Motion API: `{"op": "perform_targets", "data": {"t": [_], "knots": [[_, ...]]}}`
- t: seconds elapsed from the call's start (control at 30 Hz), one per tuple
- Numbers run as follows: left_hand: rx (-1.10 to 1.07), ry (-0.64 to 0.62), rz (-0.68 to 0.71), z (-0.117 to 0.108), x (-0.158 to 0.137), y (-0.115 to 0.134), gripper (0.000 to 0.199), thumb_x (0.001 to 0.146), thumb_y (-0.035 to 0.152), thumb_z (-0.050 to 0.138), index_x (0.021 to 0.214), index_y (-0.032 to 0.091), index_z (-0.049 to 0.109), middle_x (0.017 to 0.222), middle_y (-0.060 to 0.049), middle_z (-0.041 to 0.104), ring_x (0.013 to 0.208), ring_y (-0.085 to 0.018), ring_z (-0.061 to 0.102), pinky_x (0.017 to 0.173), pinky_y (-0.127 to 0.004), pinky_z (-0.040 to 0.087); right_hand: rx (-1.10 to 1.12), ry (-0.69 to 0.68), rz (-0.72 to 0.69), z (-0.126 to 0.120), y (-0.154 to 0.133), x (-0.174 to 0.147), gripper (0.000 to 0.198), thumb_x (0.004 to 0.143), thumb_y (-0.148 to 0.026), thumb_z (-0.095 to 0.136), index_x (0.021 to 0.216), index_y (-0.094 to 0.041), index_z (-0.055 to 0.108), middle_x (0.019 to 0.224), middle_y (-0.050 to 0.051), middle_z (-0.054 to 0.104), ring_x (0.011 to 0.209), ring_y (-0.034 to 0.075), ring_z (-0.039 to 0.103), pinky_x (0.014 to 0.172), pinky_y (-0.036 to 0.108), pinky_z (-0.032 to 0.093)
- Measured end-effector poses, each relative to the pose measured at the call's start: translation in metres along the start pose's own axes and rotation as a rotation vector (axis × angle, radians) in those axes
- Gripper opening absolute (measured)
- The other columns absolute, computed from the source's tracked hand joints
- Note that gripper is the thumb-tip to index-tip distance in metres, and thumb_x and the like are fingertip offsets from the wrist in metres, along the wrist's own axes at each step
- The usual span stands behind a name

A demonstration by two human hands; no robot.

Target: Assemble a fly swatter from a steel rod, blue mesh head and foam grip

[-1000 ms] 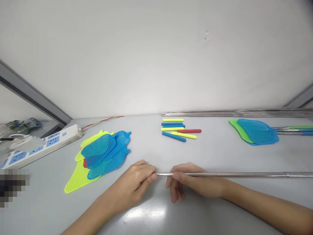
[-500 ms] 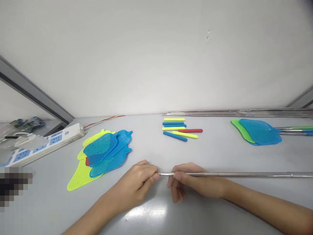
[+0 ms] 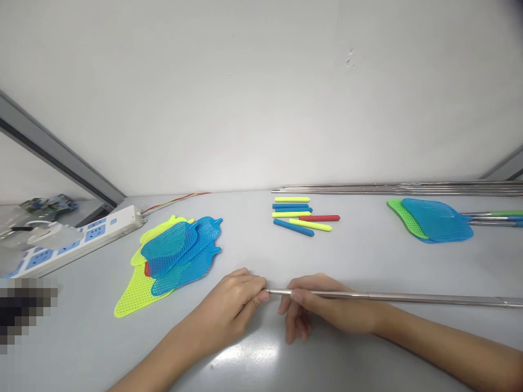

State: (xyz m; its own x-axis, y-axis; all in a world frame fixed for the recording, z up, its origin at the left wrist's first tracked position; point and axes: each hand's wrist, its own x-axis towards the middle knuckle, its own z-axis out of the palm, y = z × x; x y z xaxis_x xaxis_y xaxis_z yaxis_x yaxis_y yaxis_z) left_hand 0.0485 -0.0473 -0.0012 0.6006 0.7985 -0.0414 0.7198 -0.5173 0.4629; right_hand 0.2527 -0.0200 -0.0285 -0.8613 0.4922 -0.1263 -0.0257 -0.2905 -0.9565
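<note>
A telescopic metal rod [image 3: 425, 298] stretches from the table's middle to the right edge of the view. My left hand [image 3: 243, 298] is closed around its thin left end and hides the tip. Just to the right, my right hand [image 3: 314, 302] grips the same rod between thumb and fingers, with the lower fingers hanging loosely. Left of my hands lies a pile of perforated fly swatter heads, a blue one [image 3: 186, 275] and a yellow one [image 3: 137, 296] among them. Beyond my hands are several coloured handle sleeves, including a red one [image 3: 322, 218] and a blue one [image 3: 293, 227].
Several metal rods [image 3: 392, 190] lie along the wall. Fly swatters with rods, a blue one [image 3: 439, 220] on top, rest at the right. A white power strip [image 3: 118, 220] with a plug and plastic bags stands at the left. The grey table [image 3: 351, 359] reflects light.
The right part of the rod has dipped slightly towards me. Both hands keep their hold on it, almost in the same place.
</note>
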Motion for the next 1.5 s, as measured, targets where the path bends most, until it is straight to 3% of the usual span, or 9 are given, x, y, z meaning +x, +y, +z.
{"op": "perform_targets", "data": {"t": [0.77,1.17,1.5], "knots": [[-0.092,0.018,-0.034,0.002,0.004,-0.006,0.03,0.09,0.026,0.03,0.063,0.017,0.043,0.058,0.004,0.042,0.059,-0.01,0.042,0.063,-0.022,0.034,-0.053,0.047,-0.024,0.003,0.0,0.002,0.033,0.087,-0.039,0.034,0.086,-0.012,0.053,0.074,0.007,0.062,0.057,0.01,0.052,0.057,0.024,0.042],[-0.106,0.123,0.063,-0.01,0.004,-0.001,0.017,0.088,0.021,0.039,0.097,0.023,0.052,0.09,0.0,0.057,0.086,-0.012,0.05,0.077,-0.023,0.036,-0.06,0.021,-0.059,0.003,-0.001,0.002,0.036,0.086,-0.041,0.035,0.099,-0.014,0.053,0.074,0.006,0.061,0.056,0.009,0.052,0.056,0.024,0.042],[-0.038,0.158,0.036,-0.005,0.003,-0.007,0.015,0.086,0.022,0.04,0.091,0.023,0.054,0.084,0.002,0.061,0.077,-0.012,0.054,0.073,-0.024,0.039,-0.061,0.014,-0.044,0.002,-0.002,0.002,0.035,0.086,-0.04,0.036,0.1,-0.015,0.056,0.074,0.006,0.061,0.059,0.011,0.053,0.057,0.026,0.043]]}}
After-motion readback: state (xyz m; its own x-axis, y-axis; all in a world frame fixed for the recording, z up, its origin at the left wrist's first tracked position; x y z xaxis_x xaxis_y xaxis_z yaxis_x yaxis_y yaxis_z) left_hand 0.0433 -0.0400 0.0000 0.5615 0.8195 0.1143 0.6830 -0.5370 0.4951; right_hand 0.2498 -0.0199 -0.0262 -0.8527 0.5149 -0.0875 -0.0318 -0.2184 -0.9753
